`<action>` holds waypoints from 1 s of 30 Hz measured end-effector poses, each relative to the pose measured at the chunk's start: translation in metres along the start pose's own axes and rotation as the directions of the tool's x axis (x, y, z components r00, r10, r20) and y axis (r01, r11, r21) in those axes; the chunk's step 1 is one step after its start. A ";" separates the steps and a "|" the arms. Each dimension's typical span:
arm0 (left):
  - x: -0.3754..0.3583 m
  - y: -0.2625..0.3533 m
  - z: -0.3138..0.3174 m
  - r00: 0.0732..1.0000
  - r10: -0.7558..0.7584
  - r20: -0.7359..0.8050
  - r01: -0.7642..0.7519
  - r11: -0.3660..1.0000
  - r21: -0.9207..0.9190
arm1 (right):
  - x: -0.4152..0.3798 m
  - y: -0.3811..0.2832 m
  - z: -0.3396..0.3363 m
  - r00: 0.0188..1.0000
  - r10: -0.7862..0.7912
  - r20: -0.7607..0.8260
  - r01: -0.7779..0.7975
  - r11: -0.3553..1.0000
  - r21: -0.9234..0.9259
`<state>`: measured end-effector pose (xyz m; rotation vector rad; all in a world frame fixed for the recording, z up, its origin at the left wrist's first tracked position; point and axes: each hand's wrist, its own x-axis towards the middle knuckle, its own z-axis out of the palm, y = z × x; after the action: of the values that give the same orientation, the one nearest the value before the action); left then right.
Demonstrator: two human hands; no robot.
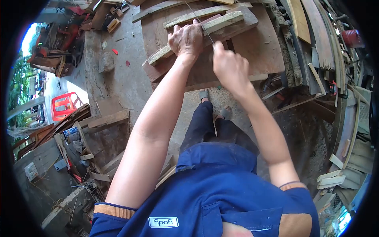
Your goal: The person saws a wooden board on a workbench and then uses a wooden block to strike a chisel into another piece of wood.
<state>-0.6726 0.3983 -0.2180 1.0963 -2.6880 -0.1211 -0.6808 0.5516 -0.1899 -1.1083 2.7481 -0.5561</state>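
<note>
A long pale wooden strip (225,23) lies slantwise on top of a thicker brown board (245,26). My left hand (185,39) is closed over the strip near its middle, pressing it down. In my right hand (231,65), a fist slightly blurred by motion, is the near end of a thin saw (207,32). Its blade appears almost edge-on as a narrow dark line, crossing the strip just right of my left hand. The saw's handle is hidden inside my fist. Under the boards stands a low wooden bench (262,53).
More wooden strips (183,19) lie at the bench's far side. Long planks (299,19) stack along the right. A red plastic chair (63,106), a paint can (71,134) and scrap timber (108,118) are on the left. My feet (203,94) stand close to the bench.
</note>
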 end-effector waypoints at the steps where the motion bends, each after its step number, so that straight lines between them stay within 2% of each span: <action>1: 0.000 0.000 0.001 1.000 0.002 0.005 -0.002 1.000 0.013 | 0.022 0.000 0.010 0.998 -0.032 -0.062 0.034 0.999 0.032; 2: 0.002 0.002 0.000 1.000 0.001 0.002 -0.001 1.000 0.024 | 0.044 -0.002 0.017 0.989 -0.068 -0.129 0.076 0.995 0.059; 4: 0.003 0.005 -0.007 1.000 -0.001 0.013 0.000 1.000 0.016 | 0.056 -0.004 0.018 0.991 -0.060 -0.121 0.061 0.998 0.001; 6: 0.001 0.003 -0.005 1.000 0.006 0.014 -0.006 1.000 0.011 | 0.032 0.001 0.011 0.985 -0.099 -0.141 0.090 0.993 -0.071; 8: 0.001 0.004 -0.005 1.000 0.002 0.014 -0.002 1.000 -0.010 | 0.001 0.005 0.000 0.986 -0.098 -0.132 0.090 0.994 -0.065; 10: 0.001 0.002 -0.006 1.000 0.000 -0.004 0.000 1.000 -0.010 | -0.007 0.006 -0.005 0.996 -0.074 -0.058 0.068 0.993 -0.099; 12: 0.001 0.002 -0.002 1.000 0.011 -0.013 -0.011 1.000 -0.010 | 0.029 0.004 0.011 0.982 -0.125 -0.142 0.116 0.991 -0.068; 14: 0.002 0.005 -0.008 1.000 -0.010 0.013 0.010 1.000 0.003 | 0.059 -0.006 0.018 0.986 -0.081 -0.147 0.071 0.995 -0.072; 16: -0.001 0.006 -0.011 0.999 0.009 0.033 -0.009 1.000 0.008 | 0.046 -0.001 0.016 0.984 -0.101 -0.147 0.092 0.993 -0.071; 17: -0.001 0.005 -0.009 0.999 0.032 -0.009 -0.031 0.999 0.021 | 0.035 0.003 0.011 0.981 -0.124 -0.149 0.114 0.991 -0.076; 18: 0.002 0.006 -0.009 0.999 0.035 -0.016 -0.035 0.999 0.014 | 0.017 0.007 0.005 0.984 -0.117 -0.137 0.110 0.992 -0.059; 20: 0.000 0.003 -0.007 1.000 0.006 -0.013 -0.006 1.000 -0.019 | -0.003 0.006 -0.010 0.998 -0.006 0.062 0.008 1.000 -0.028; 22: 0.000 0.002 -0.004 0.998 0.037 -0.049 -0.036 0.999 0.027 | 0.016 0.004 0.000 0.995 -0.088 -0.056 0.088 0.996 0.006; 24: 0.001 0.004 -0.005 1.000 0.018 -0.011 -0.018 1.000 0.026 | 0.056 -0.002 0.012 0.995 -0.071 -0.067 0.072 0.997 0.009; 26: 0.002 0.005 -0.007 1.000 0.011 -0.008 -0.011 0.999 0.037 | 0.057 -0.002 0.018 0.990 -0.077 -0.116 0.079 0.997 0.012; 27: 0.000 0.005 -0.008 1.000 0.007 0.005 -0.007 0.999 0.043 | 0.044 -0.001 0.013 0.991 -0.073 -0.116 0.075 0.997 0.011; 30: 0.000 0.005 -0.008 1.000 0.010 -0.001 -0.010 1.000 0.020 | -0.009 0.010 -0.011 1.000 -0.013 0.021 0.013 1.000 0.011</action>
<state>-0.6740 0.4019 -0.2090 1.0880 -2.6989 -0.0919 -0.6834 0.5678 -0.1842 -1.1243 2.7186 -0.5574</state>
